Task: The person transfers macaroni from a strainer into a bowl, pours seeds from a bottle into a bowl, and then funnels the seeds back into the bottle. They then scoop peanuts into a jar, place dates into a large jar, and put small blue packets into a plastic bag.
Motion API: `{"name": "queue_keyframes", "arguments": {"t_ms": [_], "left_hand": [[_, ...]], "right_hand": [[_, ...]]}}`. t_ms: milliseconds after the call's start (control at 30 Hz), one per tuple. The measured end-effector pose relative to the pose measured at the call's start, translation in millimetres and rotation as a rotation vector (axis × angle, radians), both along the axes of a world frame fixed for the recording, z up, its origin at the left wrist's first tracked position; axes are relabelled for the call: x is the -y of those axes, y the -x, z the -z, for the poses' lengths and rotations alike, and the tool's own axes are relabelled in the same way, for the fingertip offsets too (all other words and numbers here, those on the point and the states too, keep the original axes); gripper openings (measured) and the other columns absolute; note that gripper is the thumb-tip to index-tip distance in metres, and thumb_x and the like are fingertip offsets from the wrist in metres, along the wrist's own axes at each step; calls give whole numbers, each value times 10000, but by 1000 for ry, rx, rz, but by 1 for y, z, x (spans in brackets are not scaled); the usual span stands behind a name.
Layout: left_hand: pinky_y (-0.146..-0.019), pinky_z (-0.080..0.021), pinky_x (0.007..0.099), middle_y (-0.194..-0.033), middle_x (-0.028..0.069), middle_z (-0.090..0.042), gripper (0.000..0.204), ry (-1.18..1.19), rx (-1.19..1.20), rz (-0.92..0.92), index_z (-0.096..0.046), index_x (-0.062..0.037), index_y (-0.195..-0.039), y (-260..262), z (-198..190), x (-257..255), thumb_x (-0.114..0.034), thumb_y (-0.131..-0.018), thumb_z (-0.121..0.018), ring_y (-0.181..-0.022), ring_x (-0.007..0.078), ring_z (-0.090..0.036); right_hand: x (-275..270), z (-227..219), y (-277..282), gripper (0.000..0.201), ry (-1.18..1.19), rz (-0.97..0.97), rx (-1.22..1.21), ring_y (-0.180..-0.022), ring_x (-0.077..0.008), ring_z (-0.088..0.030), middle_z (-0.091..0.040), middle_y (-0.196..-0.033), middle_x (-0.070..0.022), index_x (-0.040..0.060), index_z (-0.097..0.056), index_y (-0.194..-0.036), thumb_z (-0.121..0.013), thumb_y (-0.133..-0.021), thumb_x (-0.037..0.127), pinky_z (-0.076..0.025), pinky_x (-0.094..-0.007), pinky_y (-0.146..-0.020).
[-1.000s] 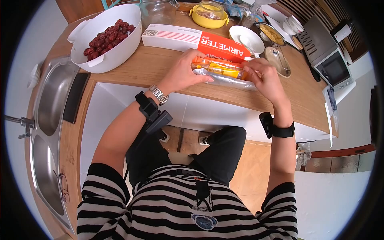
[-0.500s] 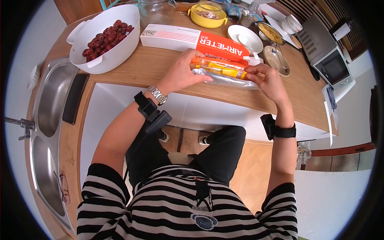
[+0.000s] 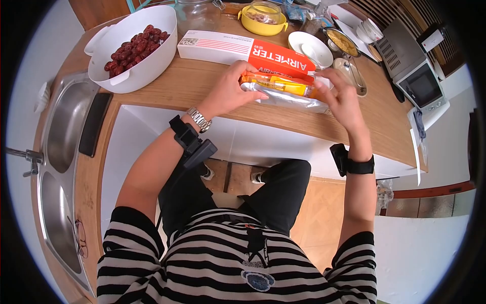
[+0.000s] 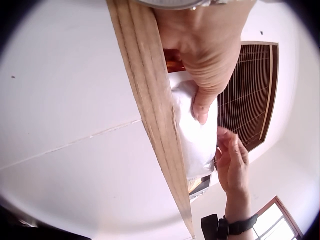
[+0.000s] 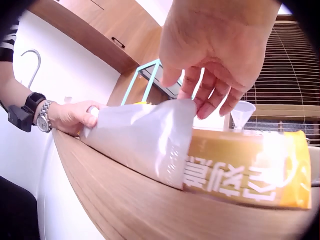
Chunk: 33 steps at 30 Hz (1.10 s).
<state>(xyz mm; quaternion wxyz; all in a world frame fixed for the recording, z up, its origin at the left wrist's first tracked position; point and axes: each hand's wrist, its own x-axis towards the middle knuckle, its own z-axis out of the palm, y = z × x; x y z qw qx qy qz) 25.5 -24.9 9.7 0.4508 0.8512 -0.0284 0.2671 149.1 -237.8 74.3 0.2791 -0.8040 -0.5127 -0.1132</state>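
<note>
A silvery pouch lies near the counter's front edge, with an orange wrapper and a yellow packet showing along its far side. My left hand grips the pouch's left end, thumb pressed on the silvery face and fingers over the far side. My right hand is at the other end, its thumb and fingers apart. In the right wrist view its loosely bent fingers hang beside the pouch's upper corner, and an orange packet with white characters shows next to the silvery pouch.
Right behind the pouch lies a long white and red AIRMETER box. A white basin of dark red fruit stands at left, beside the sink. Farther back are a yellow bowl, white plates and a microwave.
My right hand has come off the packet's right end, its fingers spreading and lifting slightly. The pouch's right end has shifted a little to the right. My left hand keeps its grip.
</note>
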Motion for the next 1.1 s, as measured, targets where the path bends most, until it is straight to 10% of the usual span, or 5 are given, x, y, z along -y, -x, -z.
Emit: {"name": "queue_keyframes", "arguments": {"t_ms": [233,333,700,967,1100], "left_hand": [[-612,-440,261,-881,95,-516,461,99,0,34,-468,-13,-905,-4,5,-3,-234,-601,-735,-762,161,-517],[-618,-436,212,-871,37,-533,385,132,-85,7,-468,-14,-922,-2,1,0,-138,-648,-709,-765,66,-495],[-641,-408,230,-803,79,-540,236,140,99,6,-502,6,-853,3,-2,19,-101,-703,-648,-733,115,-496],[-660,-405,228,-806,53,-519,212,143,65,32,-506,2,-863,-6,1,30,-108,-728,-627,-749,105,-487],[-682,-403,222,-840,43,-528,201,135,8,39,-508,-5,-873,-11,-3,41,-115,-743,-614,-782,94,-486]], "right_hand": [[-28,17,26,580,244,-171,269,-979,-323,-461,-481,-1081,-157,91,-361,-1213,-567,-721,319,-394,-381,-813],[-30,21,26,541,204,-181,306,-943,-292,-487,-517,-1000,-160,66,-415,-1160,-530,-730,374,-404,-373,-795],[-29,27,13,584,191,-137,313,-820,-309,-533,-538,-846,-180,-27,-464,-996,-456,-749,501,-439,-373,-693],[-6,27,17,496,279,-94,298,-721,-278,-564,-524,-829,-165,326,-318,-1223,-409,-768,504,-469,-377,-588],[9,28,13,505,167,-142,345,-656,-283,-566,-521,-812,-164,349,-288,-1235,-396,-768,509,-471,-374,-559]]}}
